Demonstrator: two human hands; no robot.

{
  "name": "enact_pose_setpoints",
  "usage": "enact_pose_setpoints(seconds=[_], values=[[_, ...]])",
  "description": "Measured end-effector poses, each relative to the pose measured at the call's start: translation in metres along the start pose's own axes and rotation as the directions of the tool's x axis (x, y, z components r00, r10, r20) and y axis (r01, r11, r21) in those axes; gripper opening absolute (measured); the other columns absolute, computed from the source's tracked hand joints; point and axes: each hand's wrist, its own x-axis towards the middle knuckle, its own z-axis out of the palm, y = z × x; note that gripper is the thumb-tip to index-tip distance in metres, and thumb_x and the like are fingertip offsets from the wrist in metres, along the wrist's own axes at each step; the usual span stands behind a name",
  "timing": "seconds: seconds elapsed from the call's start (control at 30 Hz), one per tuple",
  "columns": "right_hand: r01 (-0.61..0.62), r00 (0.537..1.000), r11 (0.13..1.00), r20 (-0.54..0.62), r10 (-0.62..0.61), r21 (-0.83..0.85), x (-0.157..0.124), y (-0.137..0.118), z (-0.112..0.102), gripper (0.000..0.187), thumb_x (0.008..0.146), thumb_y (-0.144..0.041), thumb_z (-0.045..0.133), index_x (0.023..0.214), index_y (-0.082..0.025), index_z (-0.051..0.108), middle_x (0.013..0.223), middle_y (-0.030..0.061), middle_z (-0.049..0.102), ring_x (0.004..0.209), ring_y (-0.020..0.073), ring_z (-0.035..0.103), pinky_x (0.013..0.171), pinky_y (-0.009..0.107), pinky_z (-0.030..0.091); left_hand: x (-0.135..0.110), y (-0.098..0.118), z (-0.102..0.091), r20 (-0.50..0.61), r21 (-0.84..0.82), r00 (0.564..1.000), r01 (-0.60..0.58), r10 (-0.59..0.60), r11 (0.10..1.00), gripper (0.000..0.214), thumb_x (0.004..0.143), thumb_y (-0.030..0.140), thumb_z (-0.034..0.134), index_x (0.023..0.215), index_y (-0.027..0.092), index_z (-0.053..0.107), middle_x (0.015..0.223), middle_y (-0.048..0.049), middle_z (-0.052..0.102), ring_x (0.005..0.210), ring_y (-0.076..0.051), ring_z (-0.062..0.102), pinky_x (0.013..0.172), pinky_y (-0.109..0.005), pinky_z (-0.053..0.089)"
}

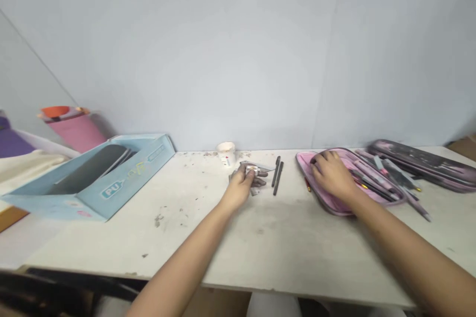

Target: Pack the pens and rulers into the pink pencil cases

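Observation:
My left hand [241,182] is closed around a small whitish object [253,170], with dark smudges on the fingers. Clear, flat plastic pieces that look like rulers [254,191] show around that hand. Just right of it, two black pens [278,178] lie side by side on the table. My right hand [332,173] is over the left part of an open pink pencil case [334,204], its fingers bent down inside. Whatever those fingertips hold is hidden. Several pens and pencils [375,185] lie in the right part of the case.
A paper cup [226,153] stands near the wall. On the left is a light blue box [126,178] with a dark item inside, and a pink container [80,131] behind it. A dark pencil case [424,166] lies at the right, beside loose stationery [399,173].

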Motion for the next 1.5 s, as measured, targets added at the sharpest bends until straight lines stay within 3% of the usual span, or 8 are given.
enact_pose_setpoints(seconds=[0.33,0.57,0.7,0.83,0.93,1.1,1.3,1.5], values=[[0.276,0.941,0.942,0.146,-0.305,0.188,0.103,-0.182,0.014,0.037,0.09,-0.033,0.031,0.124,-0.02,0.04,0.095,0.0104,0.064,0.09,0.0226,0.057,0.07,0.031,0.04,0.017,0.021,-0.118,-0.266,0.128,0.963,-0.011,0.045,0.992,0.014,0.086,0.028,0.047,0.088,0.014,0.047,0.071,-0.0014,0.062,0.065,-0.011,0.061,0.072,-0.031,0.051],[0.3,0.912,0.946,0.253,-0.323,0.125,0.109,-0.227,0.031,0.029,0.089,-0.03,0.03,0.105,-0.017,0.051,0.086,0.0129,0.066,0.08,0.0239,0.063,0.064,0.031,0.041,0.027,0.042,-0.155,-0.22,0.344,0.964,-0.064,0.146,0.937,0.016,0.088,0.03,0.04,0.087,0.015,0.044,0.073,-0.0035,0.063,0.064,-0.011,0.061,0.069,-0.03,0.051],[0.378,0.889,0.916,0.223,-0.4,0.138,0.093,-0.239,0.031,0.029,0.09,-0.029,0.027,0.103,-0.017,0.05,0.078,0.0107,0.066,0.074,0.0235,0.063,0.06,0.03,0.041,0.029,0.062,-0.161,-0.118,0.832,0.951,-0.061,0.284,0.551,0.022,0.089,0.033,0.033,0.1,0.016,0.043,0.078,-0.0075,0.065,0.071,-0.017,0.062,0.069,-0.032,0.048],[0.41,0.877,0.904,0.22,-0.426,0.118,0.088,-0.247,0.031,0.03,0.09,-0.027,0.027,0.105,-0.015,0.049,0.079,0.0117,0.065,0.073,0.0226,0.063,0.06,0.029,0.041,0.029,0.063,-0.153,0.059,0.998,0.998,-0.058,0.007,-0.023,0.025,0.083,0.024,0.041,0.105,0.013,0.044,0.08,-0.0143,0.066,0.076,-0.027,0.063,0.066,-0.036,0.044],[0.419,0.876,0.901,0.21,-0.434,0.113,0.088,-0.247,0.031,0.03,0.09,-0.027,0.026,0.108,-0.016,0.047,0.08,0.0118,0.065,0.073,0.0224,0.063,0.06,0.029,0.042,0.03,0.059,-0.151,0.094,0.987,0.995,-0.099,-0.042,-0.126,0.027,0.082,0.023,0.04,0.108,0.014,0.043,0.086,-0.0147,0.066,0.079,-0.027,0.063,0.066,-0.034,0.044],[0.405,0.873,0.907,0.244,-0.422,0.117,0.089,-0.244,0.031,0.03,0.09,-0.028,0.027,0.107,-0.015,0.048,0.08,0.0125,0.065,0.072,0.0222,0.063,0.06,0.029,0.042,0.033,0.055,-0.162,0.108,0.994,0.993,-0.108,0.046,0.007,0.025,0.082,0.026,0.041,0.102,0.016,0.052,0.088,-0.0112,0.066,0.081,-0.024,0.061,0.068,-0.032,0.044],[0.311,0.912,0.94,0.236,-0.336,0.141,0.096,-0.228,0.029,0.028,0.087,-0.022,0.034,0.112,-0.013,0.045,0.083,0.0131,0.066,0.076,0.0238,0.063,0.064,0.03,0.042,0.032,0.057,-0.167,0.024,0.746,0.994,-0.092,0.111,0.66,0.031,0.079,0.029,0.049,0.106,0.018,0.058,0.087,-0.0045,0.064,0.07,-0.014,0.058,0.065,-0.026,0.047],[0.201,0.943,0.738,0.078,-0.325,0.645,0.093,-0.196,0.011,0.035,0.086,-0.029,0.042,0.119,-0.021,0.037,0.101,0.0054,0.065,0.085,0.0159,0.062,0.073,0.026,0.042,0.03,0.058,-0.131,0.014,0.451,0.999,-0.051,0.05,0.891,0.035,0.075,0.026,0.056,0.109,0.017,0.059,0.088,-0.005,0.064,0.07,-0.011,0.055,0.069,-0.028,0.047]])
